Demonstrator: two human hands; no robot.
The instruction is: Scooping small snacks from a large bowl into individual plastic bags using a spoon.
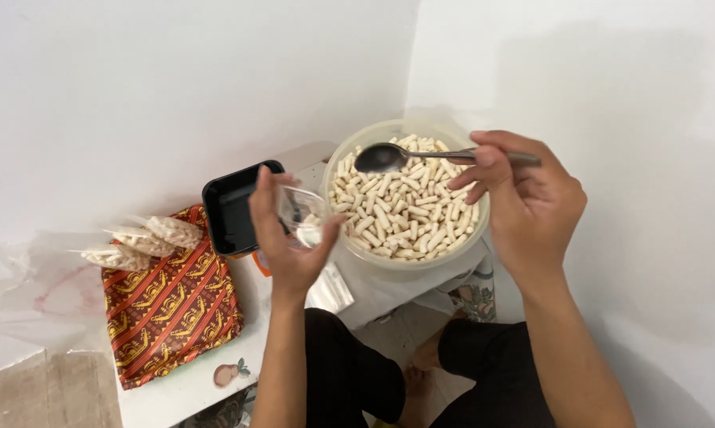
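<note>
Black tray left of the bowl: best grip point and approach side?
Judging from the head view, grip the black tray by its near-left rim, coming from above on the left. It lies flat and open-topped, its raised rim exposed there. The right side is crowded by the left hand holding a clear bag and by the bowl.

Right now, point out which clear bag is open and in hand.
The small clear bag held up by the left hand beside the bowl. The three filled bags lie closed on the patterned cloth, untouched.
</note>
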